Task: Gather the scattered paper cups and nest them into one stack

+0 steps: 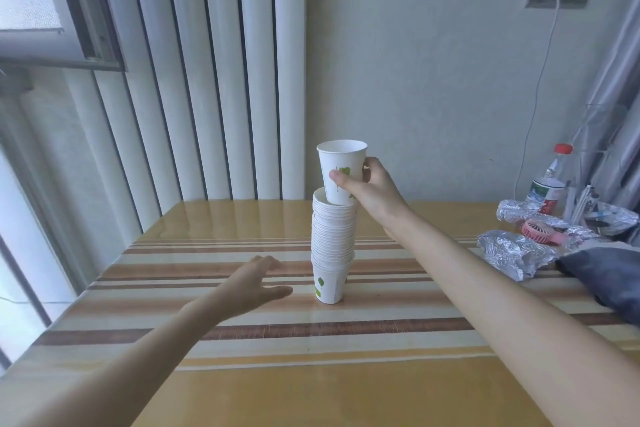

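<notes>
A tall stack of nested white paper cups [333, 246] with green leaf prints stands upright in the middle of the striped table [242, 333]. My right hand [372, 189] grips a single white paper cup [337, 163] by its side, thumb in front. The cup's base sits just inside the mouth of the stack's top cup, and it leans slightly. My left hand [254, 282] hovers low over the table to the left of the stack's base, fingers spread, touching nothing. No loose cups lie on the table.
Crumpled foil [512, 253], a pink hand fan [540, 230], a plastic bottle [550, 184] and a dark cloth [606, 277] crowd the table's right side. A wall with white vertical panels [214, 80] is behind; a window [31, 10] is at the left.
</notes>
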